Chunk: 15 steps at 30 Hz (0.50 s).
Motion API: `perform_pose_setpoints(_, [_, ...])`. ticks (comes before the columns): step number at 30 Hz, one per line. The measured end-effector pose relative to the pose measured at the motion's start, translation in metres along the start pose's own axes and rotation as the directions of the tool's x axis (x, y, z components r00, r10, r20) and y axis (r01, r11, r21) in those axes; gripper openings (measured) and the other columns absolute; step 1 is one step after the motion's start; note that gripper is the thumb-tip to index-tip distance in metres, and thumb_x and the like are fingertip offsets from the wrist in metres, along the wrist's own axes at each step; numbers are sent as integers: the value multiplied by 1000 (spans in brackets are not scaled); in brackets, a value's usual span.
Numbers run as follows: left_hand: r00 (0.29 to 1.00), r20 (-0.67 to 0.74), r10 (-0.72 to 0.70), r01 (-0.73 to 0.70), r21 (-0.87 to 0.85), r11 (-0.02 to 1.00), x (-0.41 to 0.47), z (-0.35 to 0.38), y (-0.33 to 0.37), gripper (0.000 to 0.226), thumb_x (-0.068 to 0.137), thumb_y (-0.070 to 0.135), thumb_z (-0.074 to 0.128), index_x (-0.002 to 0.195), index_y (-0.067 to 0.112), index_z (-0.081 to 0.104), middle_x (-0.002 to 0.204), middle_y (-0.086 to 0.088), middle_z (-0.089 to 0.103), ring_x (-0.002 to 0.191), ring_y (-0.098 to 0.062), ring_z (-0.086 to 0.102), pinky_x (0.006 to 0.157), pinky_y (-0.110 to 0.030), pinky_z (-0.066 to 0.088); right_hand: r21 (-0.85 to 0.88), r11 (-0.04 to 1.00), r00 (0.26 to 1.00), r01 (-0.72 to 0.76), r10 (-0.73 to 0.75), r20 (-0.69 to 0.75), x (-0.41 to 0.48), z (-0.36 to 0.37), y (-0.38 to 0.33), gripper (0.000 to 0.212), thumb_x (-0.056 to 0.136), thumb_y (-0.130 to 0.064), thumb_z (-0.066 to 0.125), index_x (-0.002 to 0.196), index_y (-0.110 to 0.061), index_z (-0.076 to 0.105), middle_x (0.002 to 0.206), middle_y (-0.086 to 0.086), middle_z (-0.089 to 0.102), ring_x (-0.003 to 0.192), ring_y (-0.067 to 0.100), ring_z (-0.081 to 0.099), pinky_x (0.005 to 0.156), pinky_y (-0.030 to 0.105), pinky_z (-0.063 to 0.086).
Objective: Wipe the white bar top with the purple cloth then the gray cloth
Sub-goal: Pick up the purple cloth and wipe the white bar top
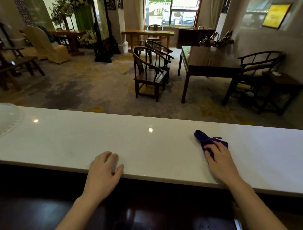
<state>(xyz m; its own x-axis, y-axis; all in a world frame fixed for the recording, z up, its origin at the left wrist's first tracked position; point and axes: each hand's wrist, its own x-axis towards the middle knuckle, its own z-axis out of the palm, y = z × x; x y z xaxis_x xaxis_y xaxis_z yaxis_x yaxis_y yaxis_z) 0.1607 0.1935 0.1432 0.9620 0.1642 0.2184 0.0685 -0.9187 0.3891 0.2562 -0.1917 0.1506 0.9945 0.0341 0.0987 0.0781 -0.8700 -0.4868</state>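
Note:
The white bar top (148,142) runs across the view from left to right. A crumpled purple cloth (202,139) lies on its right part. My right hand (217,157) presses down on the cloth's near end, and the far end sticks out past my fingers. My left hand (103,170) rests on the bar's near edge, left of centre, fingers curled over a small strip of gray cloth (115,163). Most of that cloth is hidden under my palm.
A clear domed cover (3,118) sits on the bar's far left end. A dark lower counter (47,196) lies below the bar on my side. Beyond the bar are wooden armchairs (149,72) and a dark table (205,61) on carpet.

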Motion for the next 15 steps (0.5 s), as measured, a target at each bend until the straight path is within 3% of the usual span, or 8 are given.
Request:
perform_pose_setpoints(6, [1000,19,-18,18,-2,1000,-3,1,2,57,83,52,39,115,11,65,127,-12,59,119,-33,53,103,-45,43,-59,991,992,-120,118,-34,35,35,-45,38,106,-30,44,142,-20,52,159,8,40,150,34,26,125,53,20])
perform_pose_setpoints(15, [1000,28,-9,10,-55,998,-1,7,-3,35,90,35,60,119,14,62,134,-8,53,124,-29,45,106,-39,39,-54,998,994,37,-31,101,53,85,-141,42,106,-33,40,146,-21,47,163,9,32,152,37,18,125,55,11])
